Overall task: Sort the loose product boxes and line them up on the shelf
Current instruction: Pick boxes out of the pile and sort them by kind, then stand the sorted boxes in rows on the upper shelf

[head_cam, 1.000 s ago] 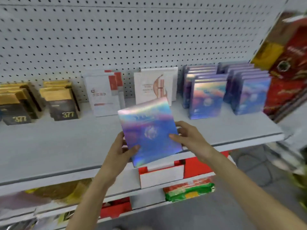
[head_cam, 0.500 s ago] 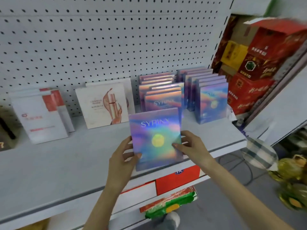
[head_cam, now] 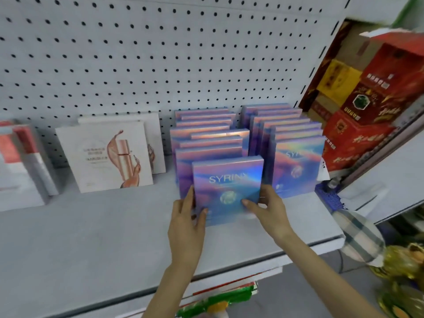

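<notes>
Fingers (head_cam: pixel 189 200) of the left hand (head_cam: pixel 185 223) and right hand (head_cam: pixel 269 211) curl round the side edges of the box (head_cam: pixel 227 184), which stands upright and face-out on the shelf (head_cam: pixel 91 237), close against the left row (head_cam: pixel 206 154) directly behind it, both hands equally near.

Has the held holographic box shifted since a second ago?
Yes. The holographic box moved back from the front edge of the shelf to stand before the left holographic row.
</notes>
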Action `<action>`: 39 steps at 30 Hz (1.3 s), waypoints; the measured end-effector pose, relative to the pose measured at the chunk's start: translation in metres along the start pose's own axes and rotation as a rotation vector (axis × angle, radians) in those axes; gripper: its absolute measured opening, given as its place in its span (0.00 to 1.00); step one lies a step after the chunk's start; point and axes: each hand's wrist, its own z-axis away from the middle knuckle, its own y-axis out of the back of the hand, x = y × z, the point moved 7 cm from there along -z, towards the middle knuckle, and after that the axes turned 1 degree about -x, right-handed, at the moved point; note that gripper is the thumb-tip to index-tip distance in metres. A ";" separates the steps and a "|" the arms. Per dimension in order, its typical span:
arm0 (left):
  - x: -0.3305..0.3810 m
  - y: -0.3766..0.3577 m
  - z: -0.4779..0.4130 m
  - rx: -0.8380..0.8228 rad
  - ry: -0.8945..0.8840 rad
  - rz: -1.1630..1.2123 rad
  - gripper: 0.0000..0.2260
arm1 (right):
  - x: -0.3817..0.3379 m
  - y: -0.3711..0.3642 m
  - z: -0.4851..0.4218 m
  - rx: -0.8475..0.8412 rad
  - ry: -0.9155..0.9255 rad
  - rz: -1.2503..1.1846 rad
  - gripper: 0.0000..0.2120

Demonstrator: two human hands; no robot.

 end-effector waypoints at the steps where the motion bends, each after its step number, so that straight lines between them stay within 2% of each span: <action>1: 0.002 0.000 -0.001 0.025 -0.013 -0.017 0.28 | 0.001 -0.001 -0.004 -0.011 0.005 0.013 0.14; 4: 0.007 0.001 -0.004 0.070 -0.087 -0.083 0.31 | 0.003 -0.005 -0.016 -0.045 0.031 0.062 0.15; 8: 0.009 0.000 -0.009 0.044 -0.145 -0.222 0.35 | 0.003 -0.006 -0.026 -0.097 0.046 0.082 0.15; 11: 0.018 -0.003 -0.007 0.005 -0.196 -0.342 0.39 | 0.008 -0.008 -0.030 -0.165 0.002 0.137 0.14; 13: 0.022 -0.004 -0.006 -0.014 -0.210 -0.392 0.39 | 0.013 -0.010 -0.031 -0.202 -0.044 0.178 0.17; 16: 0.019 -0.006 -0.004 -0.043 -0.155 -0.470 0.41 | 0.016 -0.010 -0.029 -0.201 -0.039 0.206 0.19; 19: 0.013 -0.005 0.011 -0.084 -0.071 -0.449 0.43 | 0.019 -0.012 -0.017 -0.162 -0.028 0.178 0.11; 22: 0.013 0.005 0.038 -0.057 -0.006 -0.394 0.38 | 0.024 -0.008 0.007 -0.075 -0.016 0.051 0.22; 25: 0.008 0.025 0.078 -0.055 0.090 -0.354 0.33 | 0.014 0.000 0.040 -0.051 0.071 0.015 0.24; 27: 0.001 0.042 0.112 -0.069 0.187 -0.254 0.26 | 0.008 -0.002 0.069 -0.132 0.111 0.016 0.22; 30: -0.010 0.072 0.175 -0.019 0.366 -0.067 0.20 | 0.001 -0.020 0.125 -0.361 0.162 0.012 0.17; 35: -0.026 0.120 0.259 -0.009 0.455 -0.085 0.20 | -0.001 -0.066 0.212 -0.596 0.181 0.040 0.20; 39: -0.049 0.177 0.282 0.093 0.490 -0.119 0.19 | -0.005 -0.120 0.268 -0.751 0.208 0.093 0.23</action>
